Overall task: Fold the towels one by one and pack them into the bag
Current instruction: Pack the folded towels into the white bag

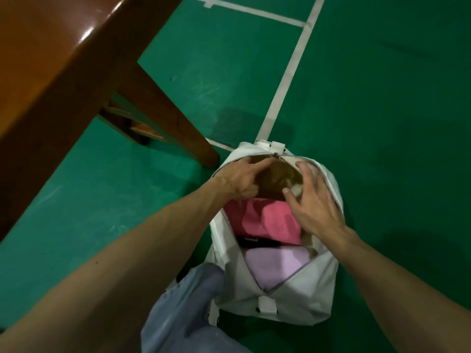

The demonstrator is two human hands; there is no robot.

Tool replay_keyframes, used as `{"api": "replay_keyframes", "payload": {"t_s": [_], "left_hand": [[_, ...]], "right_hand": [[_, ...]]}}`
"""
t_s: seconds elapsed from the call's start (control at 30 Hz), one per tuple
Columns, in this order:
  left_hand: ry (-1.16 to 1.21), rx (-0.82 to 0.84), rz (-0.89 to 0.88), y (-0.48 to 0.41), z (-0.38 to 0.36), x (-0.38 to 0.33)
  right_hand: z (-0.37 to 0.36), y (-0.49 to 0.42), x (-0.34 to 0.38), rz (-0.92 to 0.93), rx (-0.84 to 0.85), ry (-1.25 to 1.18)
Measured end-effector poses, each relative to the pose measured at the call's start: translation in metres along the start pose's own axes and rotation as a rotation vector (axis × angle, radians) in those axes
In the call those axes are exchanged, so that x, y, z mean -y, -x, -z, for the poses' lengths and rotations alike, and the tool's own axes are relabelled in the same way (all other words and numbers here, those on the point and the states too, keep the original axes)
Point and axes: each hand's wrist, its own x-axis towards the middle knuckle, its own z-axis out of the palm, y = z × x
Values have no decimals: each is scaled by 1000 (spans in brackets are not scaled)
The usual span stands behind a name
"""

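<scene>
Two-handed, I am pinching the bag (300, 296) rim open with my left grip (240, 180) so my spread right grip (314, 207) is tucking the brown towel (277, 177) in.

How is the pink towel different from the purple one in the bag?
The pink towel is bright and rumpled; the purple towel is pale and smoother. Pink sits mid-bag, beside the right hand; purple sits at the near end, partly under the zipper flap, untouched by hands. Both lie inside the white bag.
</scene>
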Motion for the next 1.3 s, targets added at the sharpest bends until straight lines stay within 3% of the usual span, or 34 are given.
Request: {"api": "replay_keyframes", "payload": {"t_s": [0.27,0.6,0.7,0.8,1.03,1.17,1.3], "left_hand": [[120,-23,219,23,3,2],[509,-100,242,-11,9,-2],[688,-179,257,-16,12,-6],[855,-299,263,-18,13,-4],[858,-423,232,-17,19,12],[675,-256,225,-20,20,8],[515,-69,204,-27,17,6]], "right_hand": [[21,-16,12,201,62,148],[-23,-43,38,75,40,-94],[-28,-58,43,-52,113,-237],[-27,-78,49,-87,58,-308],[-25,-99,73,-22,44,-334],[-29,-61,75,-85,40,-416],[-35,8,70,-26,21,-296]]}}
